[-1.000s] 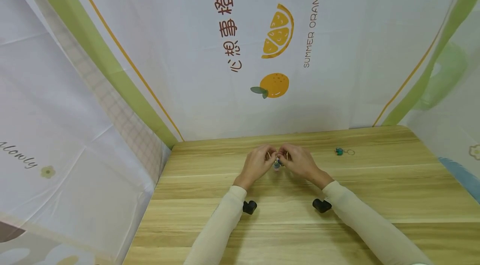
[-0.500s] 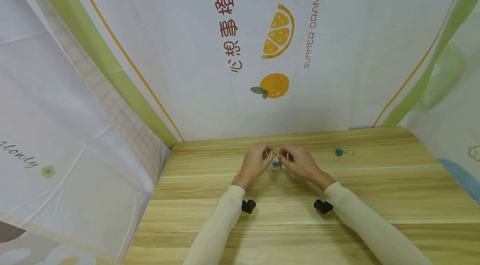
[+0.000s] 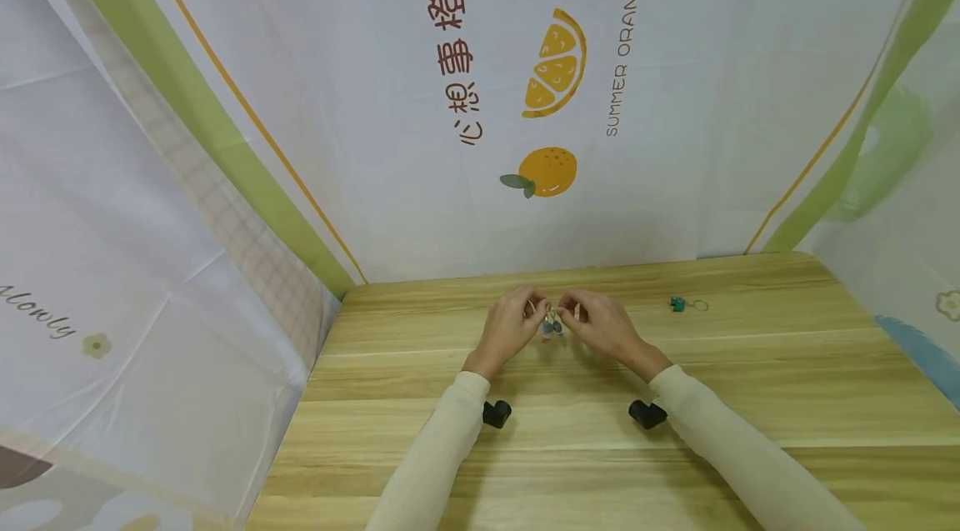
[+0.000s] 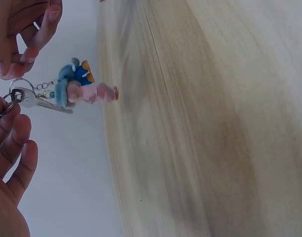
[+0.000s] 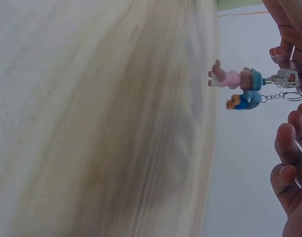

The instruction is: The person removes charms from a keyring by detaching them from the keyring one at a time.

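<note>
Two figurine keychains hang between the hands above the table. One has a pink body with a teal top; the other is a smaller blue figure with orange feet. Metal rings, a short chain and flat silver pieces join them at the top; whether these include a key I cannot tell. My left hand pinches a metal ring from the left. Across from it, my right hand has thumb and finger at the blue figure's ring, apparently pinching it; its grip is partly hidden.
A teal-green keychain with a thin ring lies on the wooden table, right of the hands. White printed cloth stands behind the table and at both sides. Black wrist mounts hang below both sleeves.
The figurines have turned and spread a little, so their metal pieces show more between the fingertips. Both hands have barely shifted. The green keychain stays in place.
</note>
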Available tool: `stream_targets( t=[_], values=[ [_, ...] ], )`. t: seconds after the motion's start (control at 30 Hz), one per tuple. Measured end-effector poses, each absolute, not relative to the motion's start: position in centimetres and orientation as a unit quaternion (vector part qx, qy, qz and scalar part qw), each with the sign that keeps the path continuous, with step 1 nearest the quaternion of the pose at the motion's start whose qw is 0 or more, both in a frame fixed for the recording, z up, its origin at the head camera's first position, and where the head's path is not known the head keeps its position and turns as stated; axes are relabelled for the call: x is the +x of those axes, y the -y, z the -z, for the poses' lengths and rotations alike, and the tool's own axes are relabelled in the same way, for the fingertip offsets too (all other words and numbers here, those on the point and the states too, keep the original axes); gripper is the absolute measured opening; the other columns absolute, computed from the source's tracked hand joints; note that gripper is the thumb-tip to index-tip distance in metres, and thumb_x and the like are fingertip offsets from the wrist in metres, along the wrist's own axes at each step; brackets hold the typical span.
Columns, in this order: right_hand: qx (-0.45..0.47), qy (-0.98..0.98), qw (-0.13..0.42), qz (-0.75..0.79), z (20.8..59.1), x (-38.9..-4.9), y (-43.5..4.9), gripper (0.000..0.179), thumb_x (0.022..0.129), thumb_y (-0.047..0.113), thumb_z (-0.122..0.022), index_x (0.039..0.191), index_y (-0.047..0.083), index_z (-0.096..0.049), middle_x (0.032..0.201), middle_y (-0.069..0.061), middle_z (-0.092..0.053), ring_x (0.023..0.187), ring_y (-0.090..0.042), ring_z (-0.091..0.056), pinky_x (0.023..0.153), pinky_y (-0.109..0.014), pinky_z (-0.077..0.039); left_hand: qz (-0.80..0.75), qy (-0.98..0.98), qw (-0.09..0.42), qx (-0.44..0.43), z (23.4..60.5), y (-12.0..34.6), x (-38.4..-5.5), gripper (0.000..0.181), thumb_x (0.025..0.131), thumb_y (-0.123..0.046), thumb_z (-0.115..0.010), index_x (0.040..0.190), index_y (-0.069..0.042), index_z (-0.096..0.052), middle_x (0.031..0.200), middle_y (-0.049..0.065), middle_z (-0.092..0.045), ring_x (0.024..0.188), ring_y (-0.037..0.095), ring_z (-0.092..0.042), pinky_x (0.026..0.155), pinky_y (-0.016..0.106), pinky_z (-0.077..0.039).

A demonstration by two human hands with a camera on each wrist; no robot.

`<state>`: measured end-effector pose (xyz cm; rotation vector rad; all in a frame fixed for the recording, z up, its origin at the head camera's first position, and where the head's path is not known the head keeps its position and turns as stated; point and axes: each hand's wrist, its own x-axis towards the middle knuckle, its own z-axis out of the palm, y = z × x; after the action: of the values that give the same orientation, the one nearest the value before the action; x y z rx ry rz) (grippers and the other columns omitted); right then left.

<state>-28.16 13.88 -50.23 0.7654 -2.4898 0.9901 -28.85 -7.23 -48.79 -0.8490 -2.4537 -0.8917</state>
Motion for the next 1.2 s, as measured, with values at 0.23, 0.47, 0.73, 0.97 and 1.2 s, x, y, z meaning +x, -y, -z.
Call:
stream_targets(
  t=[0.23, 0.47, 0.73, 0.97, 1.2],
  values=[
    [0.252, 0.889, 0.173, -0.342, 50.04, -28.32, -13.74, 0.010, 0.104, 0.023, -0.070, 0.101, 0.014, -0.074, 0.082, 0.005, -0.069, 0.064, -0.001, -0.052, 0.056, -0.022, -0.044, 0.323, 0.870, 0.203, -0.313, 48.81, 7.10, -28.76, 0.009, 0.105, -0.012, -0.067, 0.105, -0.007, -0.075, 0.090, 0.005, -0.074, 0.070, 0.012, -0.065, 0.059, 0.016, -0.048],
    [0.250, 0.889, 0.171, -0.344, 49.97, -28.36, -13.39, 0.011, 0.103, 0.024, -0.073, 0.098, 0.015, -0.073, 0.081, 0.004, -0.069, 0.060, -0.002, -0.050, 0.054, -0.022, -0.043, 0.316, 0.873, 0.199, -0.314, 48.92, 6.83, -28.81, 0.009, 0.106, -0.013, -0.067, 0.106, -0.007, -0.075, 0.092, 0.005, -0.074, 0.071, 0.012, -0.066, 0.061, 0.014, -0.049],
    [0.245, 0.887, 0.171, -0.352, 49.90, -28.16, -13.41, 0.007, 0.100, 0.018, -0.073, 0.096, 0.013, -0.071, 0.076, 0.005, -0.067, 0.059, -0.002, -0.049, 0.051, -0.023, -0.041, 0.323, 0.867, 0.199, -0.323, 49.00, 6.59, -28.70, 0.009, 0.106, -0.013, -0.067, 0.107, -0.008, -0.075, 0.095, 0.004, -0.075, 0.072, 0.012, -0.066, 0.062, 0.014, -0.049],
    [0.245, 0.886, 0.163, -0.358, 49.95, -28.15, -13.55, 0.007, 0.101, 0.016, -0.072, 0.095, 0.013, -0.070, 0.076, 0.005, -0.066, 0.059, -0.002, -0.048, 0.053, -0.023, -0.041, 0.321, 0.871, 0.189, -0.320, 49.03, 6.47, -28.60, 0.010, 0.107, -0.014, -0.067, 0.106, -0.009, -0.075, 0.095, 0.004, -0.075, 0.073, 0.011, -0.066, 0.063, 0.013, -0.048],
    [0.252, 0.881, 0.170, -0.361, 50.16, -28.25, -13.51, 0.005, 0.101, 0.014, -0.073, 0.096, 0.012, -0.071, 0.078, 0.003, -0.068, 0.060, 0.000, -0.047, 0.054, -0.022, -0.041, 0.316, 0.869, 0.205, -0.320, 49.11, 6.37, -28.65, 0.006, 0.105, -0.012, -0.068, 0.104, -0.009, -0.074, 0.093, 0.004, -0.075, 0.072, 0.012, -0.067, 0.063, 0.015, -0.050]
  ],
)
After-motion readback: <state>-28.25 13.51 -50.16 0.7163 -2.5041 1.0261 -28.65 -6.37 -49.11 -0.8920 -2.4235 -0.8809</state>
